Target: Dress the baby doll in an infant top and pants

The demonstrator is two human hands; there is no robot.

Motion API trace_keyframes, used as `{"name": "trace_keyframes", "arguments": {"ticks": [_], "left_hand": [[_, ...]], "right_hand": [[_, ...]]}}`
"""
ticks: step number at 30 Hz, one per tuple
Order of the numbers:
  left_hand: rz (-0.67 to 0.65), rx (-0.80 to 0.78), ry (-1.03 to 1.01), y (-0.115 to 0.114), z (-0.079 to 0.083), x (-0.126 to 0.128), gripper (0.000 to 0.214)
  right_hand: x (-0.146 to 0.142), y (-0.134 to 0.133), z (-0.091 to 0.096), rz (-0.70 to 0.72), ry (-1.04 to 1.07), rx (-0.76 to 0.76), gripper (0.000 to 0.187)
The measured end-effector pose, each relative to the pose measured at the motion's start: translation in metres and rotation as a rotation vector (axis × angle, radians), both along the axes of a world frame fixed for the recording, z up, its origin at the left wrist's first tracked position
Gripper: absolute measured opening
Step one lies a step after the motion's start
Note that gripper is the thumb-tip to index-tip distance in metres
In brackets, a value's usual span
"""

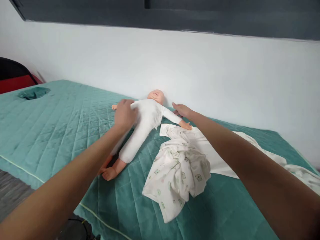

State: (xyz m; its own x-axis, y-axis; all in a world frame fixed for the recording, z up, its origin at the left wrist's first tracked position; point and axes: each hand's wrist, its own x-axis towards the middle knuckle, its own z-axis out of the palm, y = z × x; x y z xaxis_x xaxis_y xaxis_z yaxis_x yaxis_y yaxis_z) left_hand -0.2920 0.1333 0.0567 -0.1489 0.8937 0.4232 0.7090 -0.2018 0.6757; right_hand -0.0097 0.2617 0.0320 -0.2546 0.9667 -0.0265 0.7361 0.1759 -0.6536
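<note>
A baby doll (pixel 146 115) with a white cloth body lies on its back, its head against the wall and its bare feet toward me. My left hand (pixel 125 115) is over the doll's side and arm on the left; motion smears it and its fingers are partly hidden. Just above the doll's other arm hovers my right hand (pixel 182 110), thumb apart from the fingers and nothing held. Below that arm lies a crumpled white baby garment (pixel 178 166) printed with small green animals.
A green quilted cover (pixel 75 116) spreads over the bed, with a round hole (pixel 34 93) at the far left. White cloth (pixel 217 160) stretches to the right under my forearm. Behind stands a white wall (pixel 100 60). A red and black chair (pixel 15 76) is at the left edge.
</note>
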Motion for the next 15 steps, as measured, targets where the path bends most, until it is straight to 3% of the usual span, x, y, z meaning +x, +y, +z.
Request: {"name": "trace_keyframes", "arguments": {"ticks": [3, 4, 6, 8, 12, 15], "left_hand": [[-0.282, 0.007, 0.103, -0.027, 0.003, 0.078, 0.031], [-0.487, -0.067, 0.188, -0.036, 0.001, 0.105, 0.031], [-0.792, -0.168, 0.441, -0.051, -0.003, 0.151, 0.045], [-0.942, -0.272, 0.685, -0.06, -0.005, 0.181, 0.053], [-0.87, -0.404, 0.906, -0.068, 0.012, 0.193, 0.026], [-0.786, -0.291, 0.773, -0.082, 0.042, 0.185, 0.014]], "right_hand": [[0.073, -0.036, -0.005, -0.077, -0.249, 0.003, 0.053], [0.094, -0.05, -0.004, -0.083, -0.316, 0.005, 0.05], [0.128, -0.078, 0.0, -0.066, -0.418, 0.006, 0.041], [0.151, -0.102, 0.008, -0.036, -0.479, 0.015, 0.028], [0.167, -0.139, 0.036, -0.006, -0.511, 0.094, 0.02], [0.163, -0.164, 0.071, -0.004, -0.458, 0.197, 0.032]]}}
